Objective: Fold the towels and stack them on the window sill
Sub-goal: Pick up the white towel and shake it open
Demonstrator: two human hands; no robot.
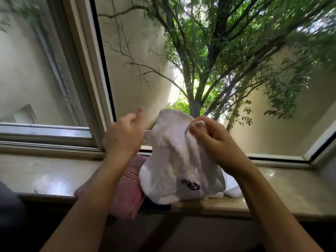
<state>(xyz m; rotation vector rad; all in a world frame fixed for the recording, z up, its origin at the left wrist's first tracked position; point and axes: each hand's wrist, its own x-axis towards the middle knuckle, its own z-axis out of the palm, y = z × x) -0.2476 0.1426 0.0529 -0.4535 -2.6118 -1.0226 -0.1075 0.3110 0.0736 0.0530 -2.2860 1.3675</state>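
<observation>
A white towel with a dark embroidered mark hangs crumpled above the window sill. My right hand pinches its upper right edge between thumb and fingers. My left hand is just left of the towel, fingers loosely curled, apart from the cloth and holding nothing. Under my left forearm a folded pink towel lies on the sill, its near edge hanging over the front. Another white cloth lies on the sill behind the held towel, mostly hidden.
The stone sill runs left to right below an open window frame. A tree and pale walls are outside. A dark blue item peeks from under the white towel. A grey shape sits at the far left edge.
</observation>
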